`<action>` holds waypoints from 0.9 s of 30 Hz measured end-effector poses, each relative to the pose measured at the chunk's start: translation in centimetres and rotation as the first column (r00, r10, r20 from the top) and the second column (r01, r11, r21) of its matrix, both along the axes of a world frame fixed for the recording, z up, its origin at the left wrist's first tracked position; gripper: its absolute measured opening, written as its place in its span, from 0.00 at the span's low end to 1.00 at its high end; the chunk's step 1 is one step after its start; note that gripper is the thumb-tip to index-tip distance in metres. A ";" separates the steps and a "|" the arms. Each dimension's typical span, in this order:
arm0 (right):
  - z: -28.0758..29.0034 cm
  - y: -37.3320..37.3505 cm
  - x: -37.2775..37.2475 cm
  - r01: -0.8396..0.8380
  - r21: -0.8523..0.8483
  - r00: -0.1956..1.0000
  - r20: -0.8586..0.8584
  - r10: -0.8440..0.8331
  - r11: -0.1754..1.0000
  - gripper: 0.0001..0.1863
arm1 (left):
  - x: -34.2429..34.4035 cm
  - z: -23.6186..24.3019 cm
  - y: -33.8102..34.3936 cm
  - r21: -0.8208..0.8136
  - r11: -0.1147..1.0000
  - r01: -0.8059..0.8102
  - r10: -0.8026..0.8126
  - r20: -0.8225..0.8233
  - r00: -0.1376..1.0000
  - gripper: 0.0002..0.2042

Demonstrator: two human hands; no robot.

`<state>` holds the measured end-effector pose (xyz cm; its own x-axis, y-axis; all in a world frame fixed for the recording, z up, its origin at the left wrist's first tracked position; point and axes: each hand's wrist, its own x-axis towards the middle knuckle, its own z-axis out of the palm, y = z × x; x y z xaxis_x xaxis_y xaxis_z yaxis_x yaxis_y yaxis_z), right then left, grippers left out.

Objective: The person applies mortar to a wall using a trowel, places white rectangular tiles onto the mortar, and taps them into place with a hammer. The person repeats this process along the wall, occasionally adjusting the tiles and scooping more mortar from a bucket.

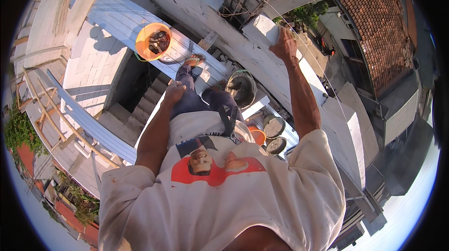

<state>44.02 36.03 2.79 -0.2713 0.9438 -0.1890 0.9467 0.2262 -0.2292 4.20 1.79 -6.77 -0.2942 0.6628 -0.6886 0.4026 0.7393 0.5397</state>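
My right hand (284, 45) is stretched out to the top of the wall. Its fingers and thumb grip the near end of a white building block (262, 29). My left hand (175, 91) is closed in a fist close to my left thigh, and what it holds, if anything, is hidden. A dark bucket (241, 89) with grey mortar-like stuff in it stands by my right leg, between me and the wall.
An orange-yellow bucket (153, 41) with dark pieces inside stands ahead on blue-white metal sheeting (112, 17), beside a pale bucket (177, 50). Stairs (147, 101) descend through an opening at left. The long wall (234, 26) runs along my right; tiled roofs (374, 12) lie beyond.
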 end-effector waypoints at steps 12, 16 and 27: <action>-2.1 -0.6 1.3 -0.012 0.048 0.998 0.063 0.009 0.999 0.55 | -0.2 1.5 2.4 -0.082 0.972 0.219 -0.221 -0.007 0.975 0.19; 1.8 -1.1 -0.5 -0.003 -0.031 0.989 0.151 0.008 1.000 0.61 | -0.5 -0.4 1.6 0.031 0.997 0.074 -0.075 0.035 0.997 0.21; -8.6 -33.6 -4.5 0.298 -0.520 0.877 -0.182 -0.445 0.801 0.49 | 0.7 0.0 9.4 -0.181 0.578 0.796 -0.760 0.236 0.605 0.37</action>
<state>39.55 2.47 -5.79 -0.0275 0.8006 -0.5986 0.8111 -0.3322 -0.4815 4.93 11.20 -6.80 0.3486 0.4020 -0.8467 0.8329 0.2813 0.4765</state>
